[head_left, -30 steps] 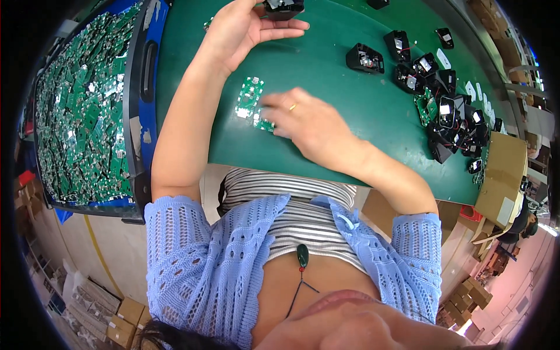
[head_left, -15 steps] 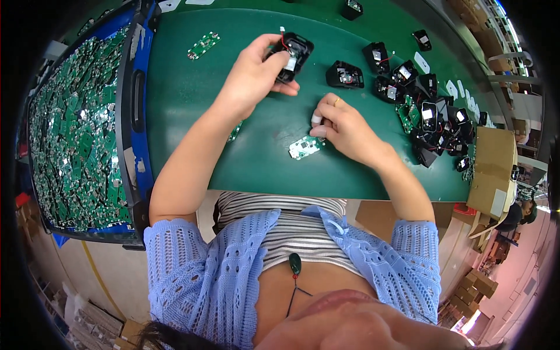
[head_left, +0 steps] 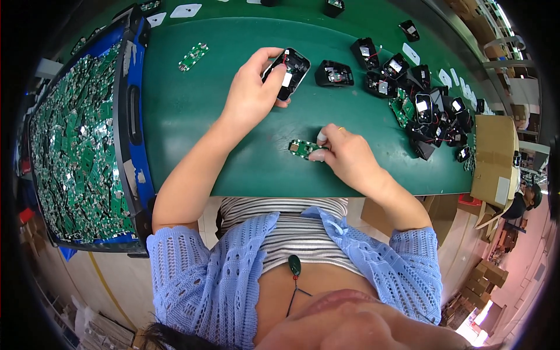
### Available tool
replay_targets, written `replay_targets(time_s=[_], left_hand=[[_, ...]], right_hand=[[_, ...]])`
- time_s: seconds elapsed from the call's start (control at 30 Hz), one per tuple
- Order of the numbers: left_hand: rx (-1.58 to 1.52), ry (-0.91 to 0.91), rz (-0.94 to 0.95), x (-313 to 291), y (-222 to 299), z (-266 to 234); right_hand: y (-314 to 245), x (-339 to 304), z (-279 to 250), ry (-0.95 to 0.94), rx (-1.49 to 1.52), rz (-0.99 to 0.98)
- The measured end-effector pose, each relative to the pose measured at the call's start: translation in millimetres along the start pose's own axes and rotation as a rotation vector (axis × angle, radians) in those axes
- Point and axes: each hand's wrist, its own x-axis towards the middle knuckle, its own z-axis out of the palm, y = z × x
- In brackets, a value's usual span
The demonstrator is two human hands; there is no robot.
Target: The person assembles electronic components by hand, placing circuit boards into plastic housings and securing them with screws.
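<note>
My left hand [head_left: 252,87] is closed around a black plastic housing [head_left: 298,71], its open side facing up. Inside that housing lie a white-labelled part and a red wire with a small white connector, partly under my thumb. Lower and to the right, my right hand [head_left: 350,156] pinches the right end of a small green circuit board [head_left: 303,149] just over the green table mat [head_left: 245,169]. Pale wraps cover the tips of the pinching fingers. Beyond the left hand, another circuit board [head_left: 193,57] lies on the mat. A single black housing [head_left: 335,73] rests right of the held one.
At the left stands a blue bin [head_left: 135,169] heaped with green circuit boards. Several black housings with wires [head_left: 429,111] are piled on the right, beside white flat plates [head_left: 410,53]. A cardboard box [head_left: 490,166] stands at the table's right end.
The left hand has come slightly nearer with the housing, which is now turned more face-up. The right hand has moved nearer, and the circuit board in its fingers now shows its other face.
</note>
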Motion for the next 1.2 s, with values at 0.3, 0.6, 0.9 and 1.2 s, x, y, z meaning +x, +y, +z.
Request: replay_targets(time_s=[0.3, 0.6, 0.9, 1.2], left_hand=[[0.096, -0.036, 0.082, -4.8, -5.0, 5.9], [0.174, -0.066, 0.096, -12.6, 7.2, 10.4], [0.009, -0.119, 0.051, -15.5, 7.1, 9.0], [-0.098, -0.181, -0.105, -16.8, 10.3, 8.1]], right_hand=[[-19.7, 29.2, -39.4, 0.407, 1.261, 0.093], [-18.3, 55.4, -40.6, 0.348, 1.296, 0.098], [-10.3, 53.5, -36.9, 0.341, 1.189, 0.149], [-8.8, 48.4, -30.4, 0.572, 0.522, 0.056]])
